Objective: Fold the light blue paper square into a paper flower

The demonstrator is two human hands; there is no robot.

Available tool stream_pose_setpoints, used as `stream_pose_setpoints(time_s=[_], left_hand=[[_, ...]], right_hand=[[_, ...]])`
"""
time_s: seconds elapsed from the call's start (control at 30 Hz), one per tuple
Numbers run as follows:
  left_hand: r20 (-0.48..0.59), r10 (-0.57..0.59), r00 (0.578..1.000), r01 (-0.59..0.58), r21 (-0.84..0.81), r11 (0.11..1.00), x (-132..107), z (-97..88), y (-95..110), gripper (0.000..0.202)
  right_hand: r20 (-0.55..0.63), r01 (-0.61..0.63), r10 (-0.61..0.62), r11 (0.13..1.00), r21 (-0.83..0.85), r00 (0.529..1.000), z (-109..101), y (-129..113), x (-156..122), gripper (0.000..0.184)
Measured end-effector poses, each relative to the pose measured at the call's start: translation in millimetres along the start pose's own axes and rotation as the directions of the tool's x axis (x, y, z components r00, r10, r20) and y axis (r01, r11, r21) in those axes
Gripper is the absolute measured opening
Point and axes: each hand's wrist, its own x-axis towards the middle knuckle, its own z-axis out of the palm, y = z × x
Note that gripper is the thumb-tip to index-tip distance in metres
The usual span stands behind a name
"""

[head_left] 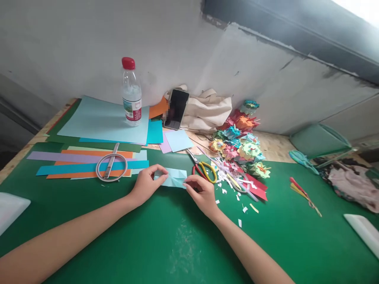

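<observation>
A light blue piece of creased paper (174, 178) is held just above the green mat (142, 240). My left hand (149, 183) pinches its left end between thumb and fingers. At the other end, my right hand (203, 192) grips the paper's right edge the same way. Fold lines cross the middle of the sheet. Scissors (204, 167) with yellow and red handles lie just beyond my right hand, their blades partly open. Left of my left hand, a roll of tape (97, 167) and a metal-looking cutter (111, 159) rest on coloured paper strips (62, 170).
A water bottle (132, 94) stands on large paper sheets (97, 122). Behind are a phone (177, 108) and a cloth bag (207, 110). Folded paper flowers (237, 142) cluster at the right, with paper scraps (225, 177) before them. A green bin-like container (321, 140) lies farther right.
</observation>
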Motion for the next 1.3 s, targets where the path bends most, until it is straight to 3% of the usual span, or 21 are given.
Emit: stream_pose_setpoints(time_s=[0.17, 0.5, 0.67, 0.87, 1.17, 1.3], left_hand=[[0.064, 0.012, 0.998, -0.012, 0.001, 1.0, -1, -1.4, 2, 0.018], [0.264, 0.129, 0.956, -0.14, 0.022, 0.99, -3, -0.5, 8, 0.024], [0.352, 0.169, 0.92, -0.164, -0.046, 0.985, -4, 0.8, 6, 0.027], [0.372, 0.24, 0.897, -0.292, 0.091, 0.952, -5, -0.2, 8, 0.027], [0.351, 0.177, 0.919, -0.245, 0.158, 0.957, -6, -2.3, 9, 0.019], [0.329, 0.148, 0.933, -0.201, 0.133, 0.971, -5, -2.0, 8, 0.016]], right_hand=[[-0.002, 0.026, -0.026, 0.998, -0.064, 1.0, -2, 0, -3, 0.021], [0.2, 0.183, -0.144, 0.964, -0.193, 0.969, 4, -9, 1, 0.044], [0.231, 0.232, -0.18, 0.947, -0.222, 0.956, 12, -5, 6, 0.042], [0.272, 0.232, -0.18, 0.957, -0.176, 0.945, 8, -6, 9, 0.036], [0.318, 0.205, -0.157, 0.971, -0.122, 0.935, 2, -10, 10, 0.031], [0.27, 0.132, -0.128, 0.991, 0.003, 0.954, 1, -6, 9, 0.024]])
